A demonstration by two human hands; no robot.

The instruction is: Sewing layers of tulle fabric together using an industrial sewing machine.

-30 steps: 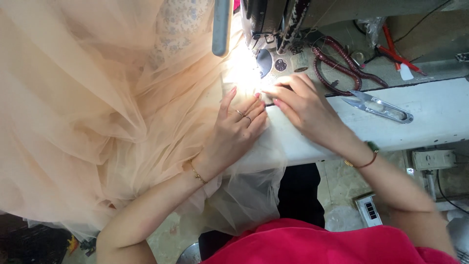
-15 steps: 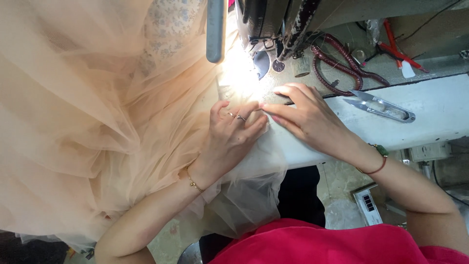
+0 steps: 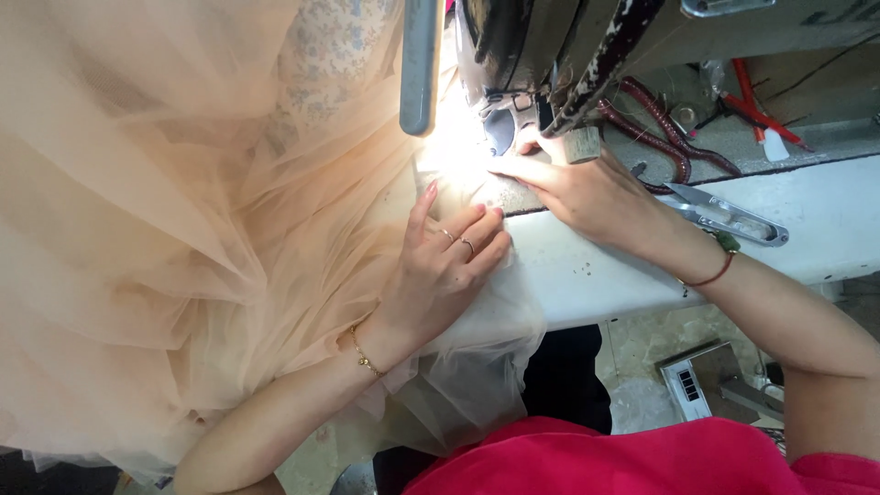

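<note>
**Hands flat on the tulle at the needle**

The left hand lay spread and flat, fingers unclenched, pressing the peach tulle onto the white worktop near its front edge. The right hand rested open-fingered on the fabric just beside the sewing machine, fingertips in the lamp's glare, gripping nothing. Thread snips lay on the worktop just beyond the right wrist, red-handled scissors near its back edge.

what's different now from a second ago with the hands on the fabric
The right hand has slid forward toward the sewing machine's needle area. The left hand stays flat on the peach tulle, little changed. The thread snips stay on the table.
</note>
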